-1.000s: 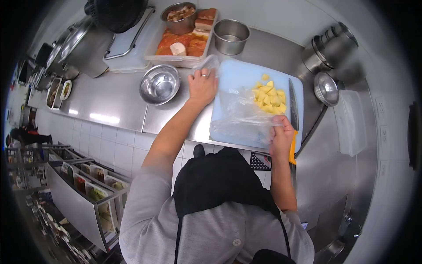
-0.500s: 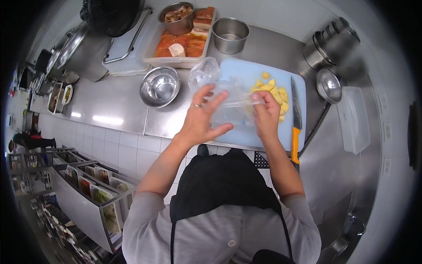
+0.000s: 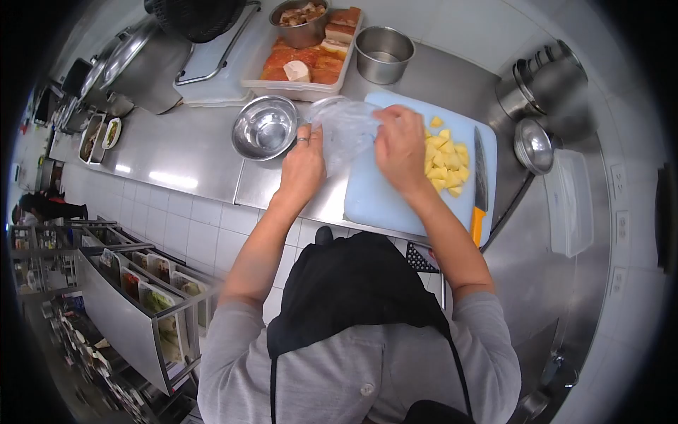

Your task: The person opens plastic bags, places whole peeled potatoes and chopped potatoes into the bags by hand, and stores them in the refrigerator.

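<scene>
Left hand (image 3: 304, 164) and right hand (image 3: 401, 152), both bare, are curled nearly closed on one clear plastic bag (image 3: 345, 134), which hangs between them over the near-left part of a cutting board and the counter beside it. Exactly where the fingertips pinch the film is hard to see. Such thin film probably handles best with a light pinch on each side, one layer at a time, the hands drawing gently apart so that it neither creases nor tears.

Just right of the right hand lies one heap of yellow chunks (image 3: 445, 159), too overlapped to count, with one piece set slightly apart at its far end. Beyond the heap is one knife (image 3: 481, 169) with an orange handle; all rest on one blue cutting board (image 3: 385, 201).

Just beyond the left hand stands one metal bowl (image 3: 263, 145). Farther ahead of both hands are one metal pot (image 3: 381, 69) and one tray (image 3: 293, 89) of meat, with one smaller pot (image 3: 300, 35) inside.
</scene>
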Available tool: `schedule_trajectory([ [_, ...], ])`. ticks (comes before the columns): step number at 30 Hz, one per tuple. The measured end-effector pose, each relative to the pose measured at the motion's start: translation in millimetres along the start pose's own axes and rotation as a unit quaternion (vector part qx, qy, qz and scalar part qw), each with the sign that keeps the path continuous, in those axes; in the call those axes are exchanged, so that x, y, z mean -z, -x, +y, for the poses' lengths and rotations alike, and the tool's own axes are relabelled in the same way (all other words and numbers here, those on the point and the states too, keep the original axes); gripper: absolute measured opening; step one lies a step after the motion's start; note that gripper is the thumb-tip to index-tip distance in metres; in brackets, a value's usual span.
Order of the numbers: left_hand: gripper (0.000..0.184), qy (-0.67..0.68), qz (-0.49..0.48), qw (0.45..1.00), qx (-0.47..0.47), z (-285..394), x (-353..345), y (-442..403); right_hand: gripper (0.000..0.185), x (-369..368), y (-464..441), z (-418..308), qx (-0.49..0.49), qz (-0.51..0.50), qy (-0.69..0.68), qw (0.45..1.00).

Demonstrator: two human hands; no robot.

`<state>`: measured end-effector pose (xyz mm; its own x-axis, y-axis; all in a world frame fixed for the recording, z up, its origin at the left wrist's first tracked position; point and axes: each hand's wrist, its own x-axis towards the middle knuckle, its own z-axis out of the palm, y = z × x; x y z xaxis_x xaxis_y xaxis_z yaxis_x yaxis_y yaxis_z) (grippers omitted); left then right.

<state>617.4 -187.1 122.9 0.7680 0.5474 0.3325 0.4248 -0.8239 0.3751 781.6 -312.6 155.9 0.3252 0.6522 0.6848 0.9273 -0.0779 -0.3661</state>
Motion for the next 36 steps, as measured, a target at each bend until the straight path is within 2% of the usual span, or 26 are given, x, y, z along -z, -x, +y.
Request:
schedule_trajectory([
  [2, 0.072, 0.042, -0.029, 0.998, 0.024, 12.5, -1.1, 0.9, 0.019, -7.6, 16.0, -9.8, 0.104, -0.057, -0.040, 0.992],
  [5, 0.078, 0.011, 0.056, 0.998, 0.014, 10.6, -9.8, -6.9, 0.024, -55.8, 46.2, 7.4, 0.037, -0.164, 0.096, 0.981],
  [6, 0.072, 0.014, 0.032, 0.996, 0.084, 17.3, 3.2, -14.1, 0.023, -52.9, 50.9, 10.4, 0.029, -0.161, 0.060, 0.985],
  [9, 0.062, -0.048, 0.013, 0.998, 0.045, 15.9, 12.0, -22.2, 0.021, -31.9, 63.2, 10.9, -0.007, -0.136, -0.036, 0.990],
  [10, 0.051, -0.021, 0.016, 1.000, 0.014, 18.8, 13.1, -20.8, 0.022, -14.4, 64.2, 4.2, -0.031, -0.120, -0.057, 0.991],
  [11, 0.051, -0.026, 0.032, 0.999, -0.024, 23.3, 14.3, -19.3, 0.023, -1.6, 67.8, 1.2, -0.053, -0.102, -0.080, 0.990],
  [13, 0.050, -0.039, 0.067, 0.992, -0.097, 31.4, 15.7, -15.2, 0.028, 21.3, 87.5, 10.1, -0.100, -0.060, -0.034, 0.993],
  [16, 0.048, 0.039, 0.127, 0.988, -0.073, 33.5, 9.4, -6.4, 0.042, 60.9, 112.9, 34.6, -0.188, -0.030, 0.070, 0.979],
  [19, 0.052, 0.115, 0.187, 0.972, -0.079, 19.3, -1.0, -4.3, 0.057, 91.7, 116.9, 48.6, -0.283, -0.052, 0.155, 0.945],
  [22, 0.059, 0.112, 0.076, 0.989, -0.056, 11.3, -11.5, -3.6, 0.069, 99.2, 113.0, 53.0, -0.306, -0.078, 0.176, 0.933],
  [24, 0.071, 0.137, -0.022, 0.990, -0.029, 25.4, -19.3, 0.1, 0.071, 95.6, 103.3, 48.4, -0.277, -0.065, 0.150, 0.947],
  [27, 0.079, 0.023, -0.032, 0.997, -0.060, 22.7, -50.5, -3.1, 0.077, 82.6, 94.1, 45.8, -0.245, -0.086, 0.151, 0.954],
  [28, 0.083, 0.003, -0.056, 0.998, 0.016, 24.7, -55.1, -5.8, 0.079, 79.4, 91.8, 46.6, -0.238, -0.098, 0.160, 0.953],
  [31, 0.084, -0.039, -0.009, 0.994, 0.104, 25.1, -50.8, -19.9, 0.088, 73.2, 80.8, 66.3, -0.297, -0.153, 0.190, 0.923],
  [34, 0.082, -0.059, -0.030, 0.992, 0.108, 36.2, -33.5, -28.0, 0.096, 71.5, 61.5, 84.7, -0.388, -0.261, 0.163, 0.868],
  [36, 0.077, -0.038, -0.024, 0.998, 0.047, 42.7, -27.6, -27.0, 0.094, 68.5, 58.5, 90.5, -0.370, -0.283, 0.163, 0.870],
])
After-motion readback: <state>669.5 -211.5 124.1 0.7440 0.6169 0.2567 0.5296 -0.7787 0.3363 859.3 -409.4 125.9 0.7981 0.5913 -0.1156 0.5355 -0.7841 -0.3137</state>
